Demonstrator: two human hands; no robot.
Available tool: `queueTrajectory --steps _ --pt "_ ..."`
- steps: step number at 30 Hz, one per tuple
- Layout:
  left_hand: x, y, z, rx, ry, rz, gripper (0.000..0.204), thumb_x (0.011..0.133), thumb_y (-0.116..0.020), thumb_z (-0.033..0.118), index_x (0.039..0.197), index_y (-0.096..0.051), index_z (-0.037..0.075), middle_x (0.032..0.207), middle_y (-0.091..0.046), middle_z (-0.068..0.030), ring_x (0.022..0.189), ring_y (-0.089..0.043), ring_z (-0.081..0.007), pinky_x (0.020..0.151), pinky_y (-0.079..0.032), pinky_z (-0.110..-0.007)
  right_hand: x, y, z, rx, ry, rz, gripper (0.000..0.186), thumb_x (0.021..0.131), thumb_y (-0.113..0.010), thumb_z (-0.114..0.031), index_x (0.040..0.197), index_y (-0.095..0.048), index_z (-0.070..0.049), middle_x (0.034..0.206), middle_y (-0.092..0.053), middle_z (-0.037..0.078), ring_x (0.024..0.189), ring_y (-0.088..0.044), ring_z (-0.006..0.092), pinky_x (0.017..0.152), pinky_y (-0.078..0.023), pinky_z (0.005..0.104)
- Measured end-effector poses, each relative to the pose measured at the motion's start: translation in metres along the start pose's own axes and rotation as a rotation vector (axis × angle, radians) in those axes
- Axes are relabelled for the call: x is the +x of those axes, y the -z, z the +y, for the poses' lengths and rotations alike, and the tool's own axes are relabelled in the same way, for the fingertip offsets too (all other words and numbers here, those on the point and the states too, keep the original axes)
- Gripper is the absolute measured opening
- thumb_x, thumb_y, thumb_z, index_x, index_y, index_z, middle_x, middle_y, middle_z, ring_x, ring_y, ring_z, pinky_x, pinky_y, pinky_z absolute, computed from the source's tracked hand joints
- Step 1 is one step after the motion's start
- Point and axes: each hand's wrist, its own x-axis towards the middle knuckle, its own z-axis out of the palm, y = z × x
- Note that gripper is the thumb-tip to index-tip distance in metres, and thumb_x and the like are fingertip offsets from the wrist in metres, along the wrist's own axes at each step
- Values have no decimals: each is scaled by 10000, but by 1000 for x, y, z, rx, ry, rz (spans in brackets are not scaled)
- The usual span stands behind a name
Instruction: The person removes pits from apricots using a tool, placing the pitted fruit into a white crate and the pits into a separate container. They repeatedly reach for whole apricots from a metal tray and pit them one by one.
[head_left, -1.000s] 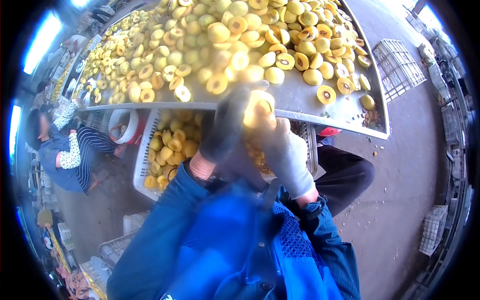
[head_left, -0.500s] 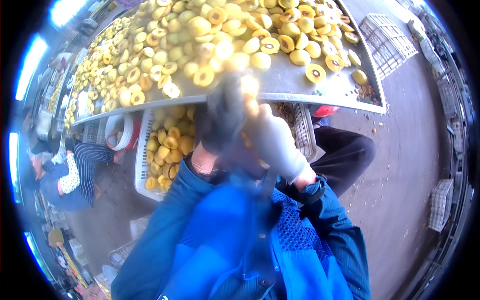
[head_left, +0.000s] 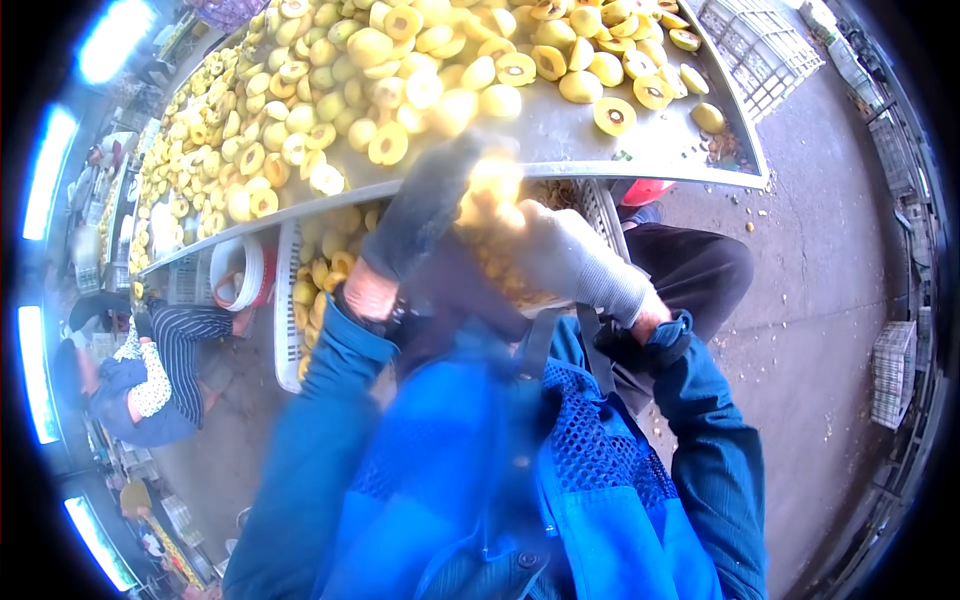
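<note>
My left hand (head_left: 425,210), in a dark glove, is raised at the table's near edge. Its blurred fingers are closed around a yellow peach (head_left: 490,190), which shows as a bright smear. Close to the fruit's right side is my right hand (head_left: 570,250), in a pale grey knitted glove. Its fingers look curled, but whatever they may hold is lost in the blur. Many yellow peach halves (head_left: 388,143) cover the metal table (head_left: 560,145) ahead, some cut side up with brown pit hollows.
Beneath the table, a white crate (head_left: 288,345) of peach halves stands left of my legs; another crate (head_left: 600,215) with yellow-brown bits is below my hands. A white bucket (head_left: 238,270) and a seated person (head_left: 165,375) are at left. Crates (head_left: 765,50) stand on the floor at right.
My hands have drawn slightly apart, the right one shifting rightward and up, uncovering the yellow-brown bits below. The whole view has tilted a little.
</note>
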Motion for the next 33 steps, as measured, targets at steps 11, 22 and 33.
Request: queueTrajectory --steps 11,22,33 --pt "17 -5 47 -690 524 385 129 917 -536 91 983 -588 -7 928 -659 -138 748 -631 -274 689 -512 -358 -18 -50 -24 -412 122 73 282 872 -580 -170 1075 -585 26 793 -665 104 700 -659 220 632 -518 344" --pt "21 -13 23 -623 117 266 230 908 -550 125 1082 -570 -24 924 -665 -143 701 -640 -242 651 -531 -306 -22 -46 -15 -60 6 -161 270 851 -575 -132 1087 -593 -2 724 -654 72 620 -644 180 597 -521 328" --pt "-31 -47 45 -1544 975 746 560 1021 -287 478 1186 -528 0 993 -639 -119 850 -624 -215 737 -537 -317 2 -72 27 -1113 340 249 522 674 -767 -362 1101 -583 -124 846 -604 128 660 -636 308 571 -532 410"
